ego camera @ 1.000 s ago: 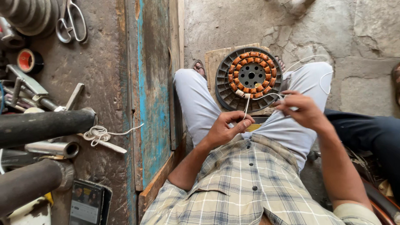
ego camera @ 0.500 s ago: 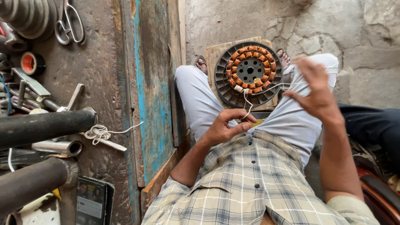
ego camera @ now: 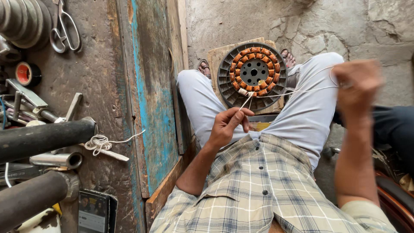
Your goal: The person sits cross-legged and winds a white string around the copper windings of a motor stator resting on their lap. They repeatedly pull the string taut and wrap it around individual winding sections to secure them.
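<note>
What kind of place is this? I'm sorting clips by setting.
Probably a small motor-repair workshop: a copper-wound stator being tied with white string, scissors and metal tools on a worn bench.

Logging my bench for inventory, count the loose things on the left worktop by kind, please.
Scissors: 1
Red tape roll: 1
White string bundle: 1
Black tubes: 2
Phone: 1
Total: 6; the small metal tools at the edge are too cluttered to count.

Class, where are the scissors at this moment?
In the head view, the scissors lie at upper left on the workbench, above the red tape roll.
</note>
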The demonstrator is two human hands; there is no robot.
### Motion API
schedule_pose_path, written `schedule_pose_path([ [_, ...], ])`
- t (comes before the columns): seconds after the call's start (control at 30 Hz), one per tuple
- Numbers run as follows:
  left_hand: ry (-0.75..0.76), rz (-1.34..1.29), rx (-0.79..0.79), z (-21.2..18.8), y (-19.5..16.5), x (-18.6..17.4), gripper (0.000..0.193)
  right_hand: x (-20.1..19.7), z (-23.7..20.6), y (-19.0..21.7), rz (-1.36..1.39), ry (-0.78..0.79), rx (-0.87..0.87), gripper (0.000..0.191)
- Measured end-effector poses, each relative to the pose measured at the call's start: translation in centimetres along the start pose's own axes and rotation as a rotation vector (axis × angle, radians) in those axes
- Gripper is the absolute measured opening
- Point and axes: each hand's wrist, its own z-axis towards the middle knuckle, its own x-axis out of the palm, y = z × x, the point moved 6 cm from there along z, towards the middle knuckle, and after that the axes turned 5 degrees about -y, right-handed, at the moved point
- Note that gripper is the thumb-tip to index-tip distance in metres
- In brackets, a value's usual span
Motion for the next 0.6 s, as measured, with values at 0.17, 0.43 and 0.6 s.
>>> schedule_pose_path([
  [0.17, -0.043, -0.218, -0.098, 0.5, -0.1, 0.4, 0.035, 3.7, 0.2, 14.4, 0.383, 0.120, -0.203, 0.029],
  [0.43, 0.023, -0.153, -0.099, 2.3, -3.1, 0.6, 0.031, 3.3, 2.7, 17.4, 0.375, 0.123, -0.057, 0.028],
  [0.6, -0.326, 0.912, 0.539, 6.3, -11.0, -3.0, 0.031, 3.3, 1.4, 17.0, 0.512, 0.124, 0.104, 0.016],
])
